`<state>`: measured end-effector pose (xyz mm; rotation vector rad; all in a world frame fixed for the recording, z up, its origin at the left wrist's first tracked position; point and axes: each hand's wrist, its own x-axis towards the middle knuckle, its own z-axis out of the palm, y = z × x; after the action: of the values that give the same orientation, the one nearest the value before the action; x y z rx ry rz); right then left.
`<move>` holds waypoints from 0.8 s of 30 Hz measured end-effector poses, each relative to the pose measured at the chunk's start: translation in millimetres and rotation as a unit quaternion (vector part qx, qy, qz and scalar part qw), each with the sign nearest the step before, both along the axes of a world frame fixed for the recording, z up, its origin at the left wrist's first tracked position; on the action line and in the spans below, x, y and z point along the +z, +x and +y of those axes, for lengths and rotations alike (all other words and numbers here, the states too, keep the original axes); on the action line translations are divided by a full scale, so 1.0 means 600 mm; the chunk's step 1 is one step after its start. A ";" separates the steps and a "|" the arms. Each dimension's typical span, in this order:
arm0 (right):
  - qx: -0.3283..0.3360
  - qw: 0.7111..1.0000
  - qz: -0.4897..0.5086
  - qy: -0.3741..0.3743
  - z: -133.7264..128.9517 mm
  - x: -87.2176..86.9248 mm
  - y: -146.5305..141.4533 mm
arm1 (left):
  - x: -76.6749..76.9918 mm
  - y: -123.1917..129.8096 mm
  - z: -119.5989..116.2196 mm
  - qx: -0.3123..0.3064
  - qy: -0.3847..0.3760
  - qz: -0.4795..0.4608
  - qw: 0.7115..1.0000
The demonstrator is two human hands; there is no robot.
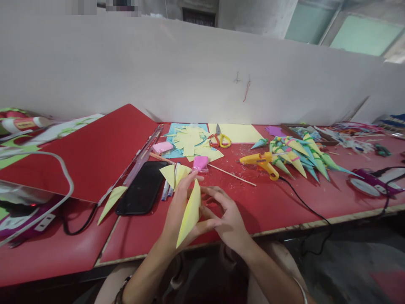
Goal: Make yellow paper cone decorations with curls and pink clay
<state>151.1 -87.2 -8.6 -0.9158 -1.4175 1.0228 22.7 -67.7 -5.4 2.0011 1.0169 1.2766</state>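
Observation:
Between my two hands, above the front edge of the red table (139, 240), is a yellow paper cone (190, 213) with its point toward me. My left hand (179, 202) holds it from the left, thumb underneath. The fingers of my right hand (226, 215) are bent around its right side, with the fingertips partly hidden behind the paper. Just beyond my hands lie yellow paper pieces (168, 174) and a small pink packet (200, 162). Another yellow paper piece (112, 202) rests left of the black phone (144, 185).
A yellow glue gun (260, 162) with a black cord lies to the right, before a pile of yellow and blue paper cones (297, 154). Scissors (221, 138) and paper scraps (190, 141) are at the back. A thin stick (234, 175) lies mid-table. A red board (95, 156) leans at left.

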 end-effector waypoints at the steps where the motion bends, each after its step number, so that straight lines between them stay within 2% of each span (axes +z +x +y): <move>1: -0.005 1.000 0.000 0.007 0.000 0.000 0.000 | -0.001 0.000 0.001 0.005 0.012 -0.001 1.000; 9: -0.032 0.999 0.013 0.018 -0.001 -0.001 0.000 | 0.004 -0.002 0.002 -0.012 0.039 -0.018 0.999; 13: -0.022 0.999 0.007 0.024 0.000 -0.002 -0.001 | 0.010 0.001 -0.001 -0.040 0.037 -0.027 0.998; 17: -0.010 1.000 0.000 0.028 0.001 -0.003 -0.001 | 0.005 0.005 -0.001 -0.070 0.024 -0.078 0.994; 24: 0.011 0.999 0.026 0.022 -0.003 -0.003 -0.004 | 0.005 0.012 -0.002 -0.063 0.039 -0.117 0.990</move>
<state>148.7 -88.9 -10.6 -0.8369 -1.4032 1.0206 29.9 -68.8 -2.3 1.8851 0.7282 1.4604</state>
